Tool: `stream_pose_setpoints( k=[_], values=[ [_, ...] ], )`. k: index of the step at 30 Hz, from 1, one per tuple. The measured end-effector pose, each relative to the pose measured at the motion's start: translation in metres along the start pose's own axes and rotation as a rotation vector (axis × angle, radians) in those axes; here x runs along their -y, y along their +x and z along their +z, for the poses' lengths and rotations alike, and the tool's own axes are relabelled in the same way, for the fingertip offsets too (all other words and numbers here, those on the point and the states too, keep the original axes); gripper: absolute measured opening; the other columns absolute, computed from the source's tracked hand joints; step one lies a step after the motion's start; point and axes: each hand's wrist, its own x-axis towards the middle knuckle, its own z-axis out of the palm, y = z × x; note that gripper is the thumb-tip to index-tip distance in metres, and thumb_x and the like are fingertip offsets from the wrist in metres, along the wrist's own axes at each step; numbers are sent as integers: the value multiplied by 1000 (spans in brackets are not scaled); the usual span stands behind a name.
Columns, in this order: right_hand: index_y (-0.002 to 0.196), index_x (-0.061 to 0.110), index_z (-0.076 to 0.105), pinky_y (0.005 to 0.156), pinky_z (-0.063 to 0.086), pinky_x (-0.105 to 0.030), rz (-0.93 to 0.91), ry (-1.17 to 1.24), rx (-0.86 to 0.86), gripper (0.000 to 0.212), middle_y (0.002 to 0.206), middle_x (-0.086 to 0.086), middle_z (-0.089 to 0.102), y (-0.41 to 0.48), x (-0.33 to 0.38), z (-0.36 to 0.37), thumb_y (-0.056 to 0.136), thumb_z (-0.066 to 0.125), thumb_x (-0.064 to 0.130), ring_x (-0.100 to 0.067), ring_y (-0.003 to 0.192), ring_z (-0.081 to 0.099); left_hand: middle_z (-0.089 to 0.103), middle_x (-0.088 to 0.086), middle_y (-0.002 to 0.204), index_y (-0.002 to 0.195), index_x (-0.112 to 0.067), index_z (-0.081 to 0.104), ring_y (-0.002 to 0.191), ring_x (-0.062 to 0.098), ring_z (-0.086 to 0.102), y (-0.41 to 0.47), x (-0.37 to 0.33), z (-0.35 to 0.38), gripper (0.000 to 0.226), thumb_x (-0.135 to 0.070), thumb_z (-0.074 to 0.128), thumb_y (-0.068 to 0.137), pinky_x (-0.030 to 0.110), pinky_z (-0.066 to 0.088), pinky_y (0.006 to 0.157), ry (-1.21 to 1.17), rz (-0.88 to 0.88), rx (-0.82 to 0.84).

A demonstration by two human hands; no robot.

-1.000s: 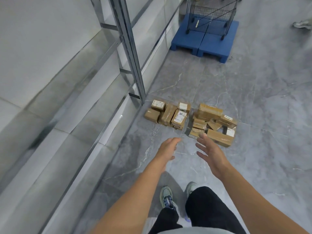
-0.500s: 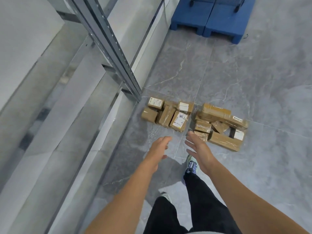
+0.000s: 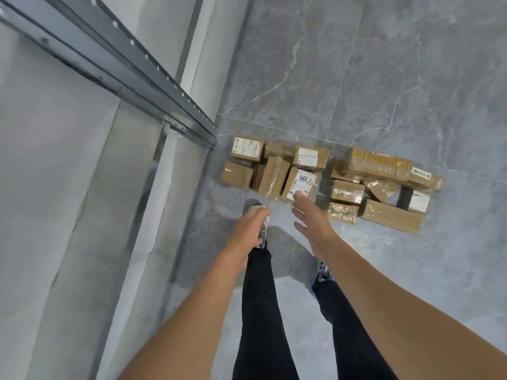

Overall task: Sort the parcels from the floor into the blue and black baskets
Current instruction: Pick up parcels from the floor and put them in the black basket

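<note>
Blue pallet gone from view, right hand [image 3: 311,218] spread over labelled parcel [image 3: 299,185], left hand [image 3: 251,229] empty, fingers unclear

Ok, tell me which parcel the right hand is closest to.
The parcel with the handwritten label, at the near right of the left cluster. The right hand has its fingertips at that label's near edge; every other parcel lies farther off.

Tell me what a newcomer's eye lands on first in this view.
First, the cluster of brown cardboard parcels lying packed together on the grey marbled floor tiles, just past the foot of a grey metal rack upright. Next, the two bare arms reaching down: the open right hand has its fingertips over a parcel with a handwritten white label, while the left hand holds nothing.
</note>
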Motion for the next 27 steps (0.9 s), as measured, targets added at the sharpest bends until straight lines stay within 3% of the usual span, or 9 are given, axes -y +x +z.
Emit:
stream_pose_setpoints(
  k=[4, 8, 10, 14, 17, 21, 23, 25, 27],
  values=[
    [160, 26, 38, 127, 28, -48, 51, 49, -68, 64, 166, 1, 38, 94, -8, 25, 106, 45, 59, -19, 152, 37, 68, 1, 115, 126, -16, 66, 97, 8, 63, 101, -7, -21, 32, -37, 55, 104, 28, 50, 80, 43, -52, 38],
    [160, 29, 39, 128, 24, -53, 130, 120, -161, 68, 167, 2, 37, 182, -27, 40, 103, 48, 64, -22, 153, 35, 64, 1, 122, 118, -20, 65, 109, 13, 58, 205, -13, -34, 35, -47, 59, 98, 38, 49, 90, 120, -48, 81],
    [161, 29, 37, 128, 23, -53, 152, 131, -192, 69, 167, 2, 36, 217, -35, 44, 102, 47, 65, -22, 154, 33, 60, -5, 114, 117, -21, 62, 103, 8, 55, 249, -18, -33, 27, -42, 55, 102, 37, 45, 87, 144, -36, 99],
    [161, 31, 39, 127, 24, -51, 165, 133, -233, 72, 166, 4, 38, 263, -50, 54, 101, 43, 71, -20, 154, 32, 62, -1, 122, 121, -20, 64, 111, 15, 57, 316, -25, -22, 32, -43, 55, 101, 36, 44, 86, 210, -38, 151],
    [160, 29, 38, 125, 26, -45, 166, 150, -285, 65, 165, 4, 38, 284, -56, 60, 105, 43, 63, -19, 153, 33, 64, -1, 121, 121, -20, 66, 113, 16, 59, 349, -21, -15, 35, -47, 55, 100, 35, 42, 80, 228, -58, 184],
    [159, 29, 39, 111, 28, -34, 163, 154, -330, 60, 163, 5, 39, 303, -59, 65, 107, 43, 58, -16, 150, 34, 59, -11, 95, 91, -28, 59, 86, 2, 53, 371, -21, -10, 18, -36, 51, 106, 29, 38, 73, 206, -86, 165],
    [159, 29, 40, 107, 27, -34, 165, 158, -342, 61, 163, 5, 38, 310, -58, 67, 106, 44, 59, -16, 149, 33, 61, -8, 101, 103, -25, 62, 93, 7, 56, 379, -19, -10, 16, -38, 53, 105, 30, 38, 73, 210, -98, 172],
    [160, 29, 39, 105, 26, -35, 162, 156, -354, 61, 162, 5, 38, 317, -57, 68, 107, 45, 58, -15, 147, 34, 61, -3, 116, 126, -20, 59, 107, 13, 55, 387, -18, -10, 33, -43, 55, 103, 32, 36, 77, 197, -106, 168],
    [162, 28, 35, 104, 26, -34, 149, 157, -379, 61, 160, 5, 39, 323, -57, 68, 108, 45, 55, -12, 143, 35, 57, -7, 114, 133, -19, 55, 102, 7, 52, 393, -17, -9, 40, -44, 55, 102, 36, 35, 82, 193, -102, 168]
  ],
)
